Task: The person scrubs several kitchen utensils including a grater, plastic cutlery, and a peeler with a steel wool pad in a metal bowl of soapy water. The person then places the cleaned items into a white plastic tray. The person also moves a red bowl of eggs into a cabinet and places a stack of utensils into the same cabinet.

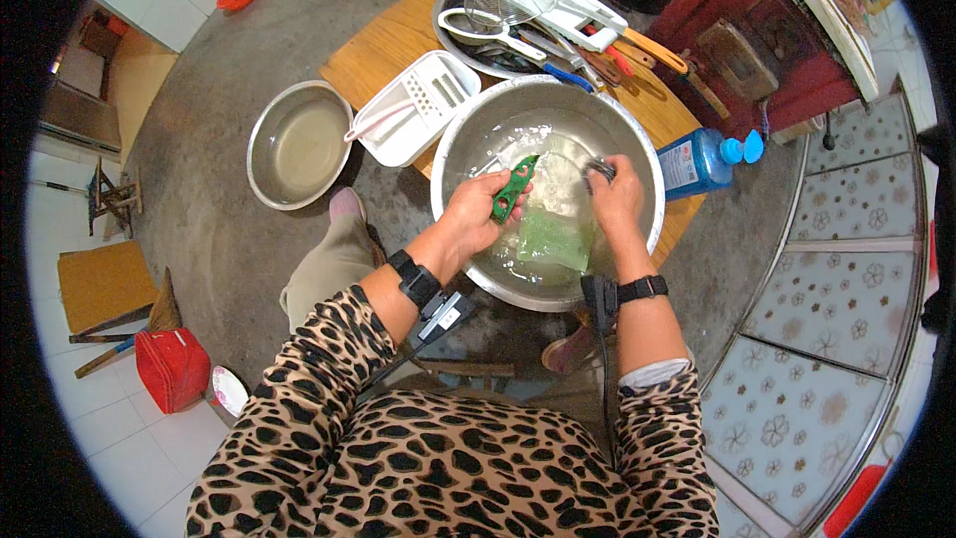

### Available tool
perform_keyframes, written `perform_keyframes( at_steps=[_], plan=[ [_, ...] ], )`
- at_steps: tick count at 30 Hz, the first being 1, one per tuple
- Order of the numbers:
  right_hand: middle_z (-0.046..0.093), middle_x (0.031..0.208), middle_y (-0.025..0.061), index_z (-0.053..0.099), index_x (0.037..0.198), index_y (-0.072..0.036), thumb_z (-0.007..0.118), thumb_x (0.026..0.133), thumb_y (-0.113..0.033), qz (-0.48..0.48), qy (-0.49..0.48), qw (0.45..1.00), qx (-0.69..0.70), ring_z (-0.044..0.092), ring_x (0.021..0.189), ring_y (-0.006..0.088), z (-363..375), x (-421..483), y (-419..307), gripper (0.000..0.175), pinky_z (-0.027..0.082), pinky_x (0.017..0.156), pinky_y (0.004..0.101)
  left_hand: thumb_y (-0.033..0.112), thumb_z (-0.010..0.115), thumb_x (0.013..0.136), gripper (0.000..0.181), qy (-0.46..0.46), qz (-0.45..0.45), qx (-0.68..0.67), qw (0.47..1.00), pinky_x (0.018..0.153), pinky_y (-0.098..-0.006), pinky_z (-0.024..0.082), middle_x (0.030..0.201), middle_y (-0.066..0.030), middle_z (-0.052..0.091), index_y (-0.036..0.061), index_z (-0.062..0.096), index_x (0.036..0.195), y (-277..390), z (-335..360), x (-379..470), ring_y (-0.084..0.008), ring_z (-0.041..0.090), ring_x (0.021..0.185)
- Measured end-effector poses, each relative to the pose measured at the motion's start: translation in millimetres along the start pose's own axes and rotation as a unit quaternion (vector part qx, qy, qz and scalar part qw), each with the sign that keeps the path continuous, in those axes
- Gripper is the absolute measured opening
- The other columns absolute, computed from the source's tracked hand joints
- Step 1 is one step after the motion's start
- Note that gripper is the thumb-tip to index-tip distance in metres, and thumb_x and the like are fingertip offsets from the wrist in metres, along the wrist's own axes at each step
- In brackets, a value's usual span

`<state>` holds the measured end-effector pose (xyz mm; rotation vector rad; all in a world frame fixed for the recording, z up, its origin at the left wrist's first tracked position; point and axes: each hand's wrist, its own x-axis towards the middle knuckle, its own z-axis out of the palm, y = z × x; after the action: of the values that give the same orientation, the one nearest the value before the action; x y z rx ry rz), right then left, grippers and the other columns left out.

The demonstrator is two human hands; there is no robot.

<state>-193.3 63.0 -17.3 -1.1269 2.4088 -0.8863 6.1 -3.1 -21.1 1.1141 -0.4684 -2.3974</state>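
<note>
A large metal basin (547, 305) of water is before me, and both my hands are over it. My left hand (476, 211) grips a green plastic kitchen tool (512, 190) with holes along its body, perhaps a peeler, tilted with its tip away from me. In my right hand (618, 198), at the basin's right side, is a dark grey, shiny wad (600, 169) that looks like a steel-wool scrubber. Between and below the hands, a pale green scouring cloth or sponge (554, 239) lies in the water.
Behind the basin, a bowl of utensils (448, 4) holds strainers and several handles on the wooden table (373, 45). A white tray with a grater (403, 112) is to the left, blue soap bottle (691, 164) to the right. Another metal basin (300, 146) stands on the floor.
</note>
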Motion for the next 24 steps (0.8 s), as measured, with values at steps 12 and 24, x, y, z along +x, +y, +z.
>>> perform_keyframes(
  at_steps=[12, 24],
  plan=[
    [0.066, 0.083, 0.0095, 0.062, 0.097, -0.003, 0.07, 0.076, -0.018, -0.068, -0.106, 0.952, 0.281, 0.062, 0.073, 0.0191, 8.7, -22.0, -38.2, 0.027, 0.049, 0.07, 0.0308, 0.028, 0.05, 0.097, 0.027, 0.003, 0.028, -0.033, 0.999, 0.07, -0.0296, 0.05, 0.098, -0.0071, 0.064, 0.0066, 0.06, 0.11, 3.7, 7.1, -2.9, -0.0158, 0.06, 0.082],
    [0.066, 0.08, 0.0096, 0.064, 0.094, -0.001, 0.068, 0.076, -0.01, -0.06, -0.13, 0.949, 0.279, 0.062, 0.075, 0.0168, -1.7, -49.9, -64.5, 0.02, 0.049, 0.071, 0.031, 0.017, 0.046, 0.097, 0.028, -0.076, 0.1, -0.079, 0.989, 0.087, -0.0359, 0.05, 0.11, -0.0112, 0.063, 0.0019, 0.056, 0.118, 3.4, 15.5, -3.3, -0.0205, 0.061, 0.097]
  ],
)
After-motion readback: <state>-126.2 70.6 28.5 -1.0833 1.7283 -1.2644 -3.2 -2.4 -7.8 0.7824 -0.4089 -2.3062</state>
